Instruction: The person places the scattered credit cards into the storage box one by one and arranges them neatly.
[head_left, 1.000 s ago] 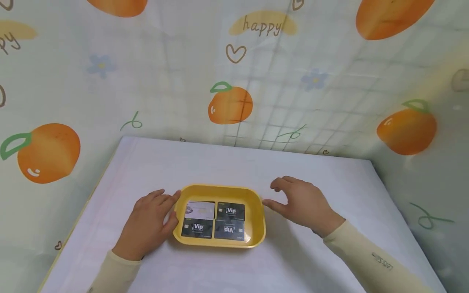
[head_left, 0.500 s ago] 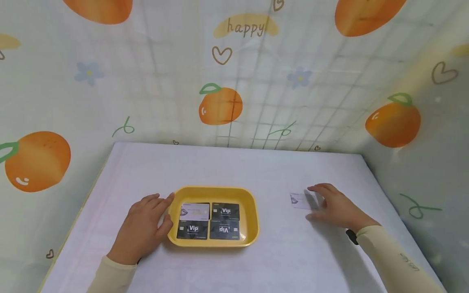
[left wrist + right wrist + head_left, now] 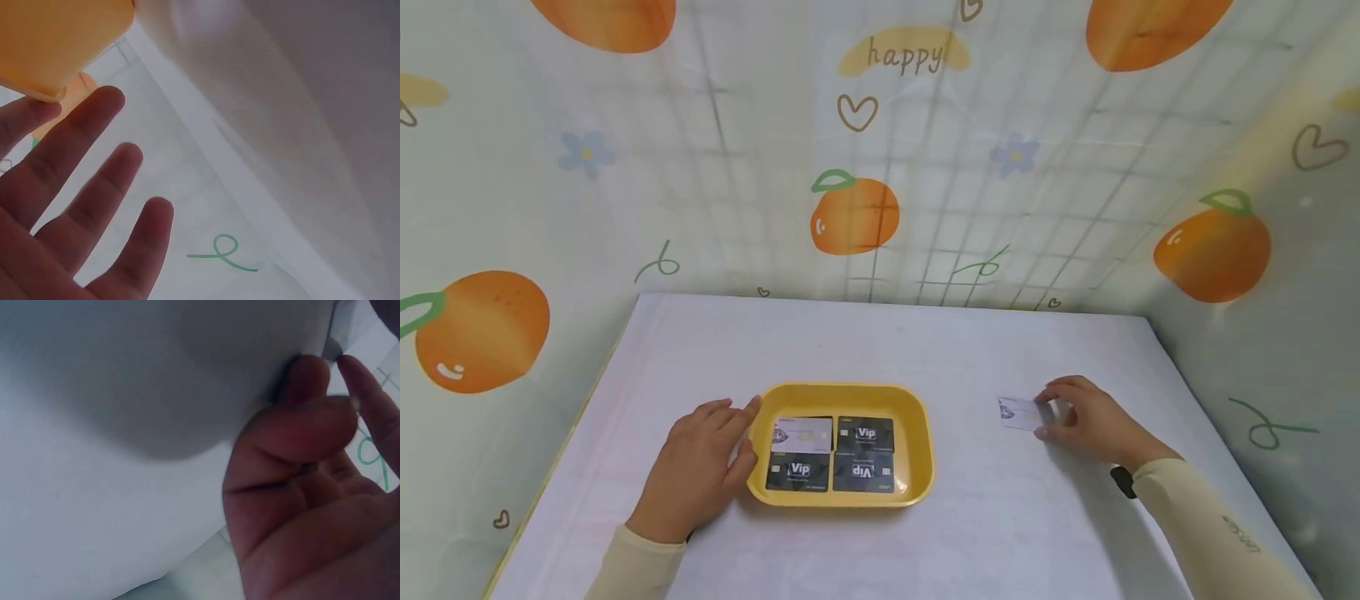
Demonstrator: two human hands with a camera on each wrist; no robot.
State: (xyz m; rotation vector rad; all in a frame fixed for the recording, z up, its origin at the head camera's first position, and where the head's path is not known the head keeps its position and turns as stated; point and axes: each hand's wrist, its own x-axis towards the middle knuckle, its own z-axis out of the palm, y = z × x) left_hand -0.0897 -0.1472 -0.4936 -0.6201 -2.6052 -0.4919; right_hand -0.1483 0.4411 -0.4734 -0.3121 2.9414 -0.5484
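In the head view, a pale card [image 3: 1018, 413] with a small dark print lies flat on the white table to the right. My right hand [image 3: 1090, 421] has thumb and index finger at its opposite long edges, near the right end, gripping it across. A yellow tray [image 3: 917, 450] stands left of it, holding a pale card [image 3: 802, 435] and several black "Vip" cards [image 3: 863, 472] in two rows. My left hand [image 3: 696, 467] rests at the tray's left side, its fingertips on the rim. The left wrist view has its fingers [image 3: 94, 219] spread and nearly straight beneath the tray wall [image 3: 56, 44].
The white tabletop [image 3: 880, 342] extends around the tray, with its back edge against a patterned curtain [image 3: 737, 192] showing oranges and hearts. A dark band sits at the right wrist [image 3: 1122, 482].
My right hand has moved right, away from the tray, to the pale card, and its thumb and index finger have closed in on the edges. The left hand stays at the tray.
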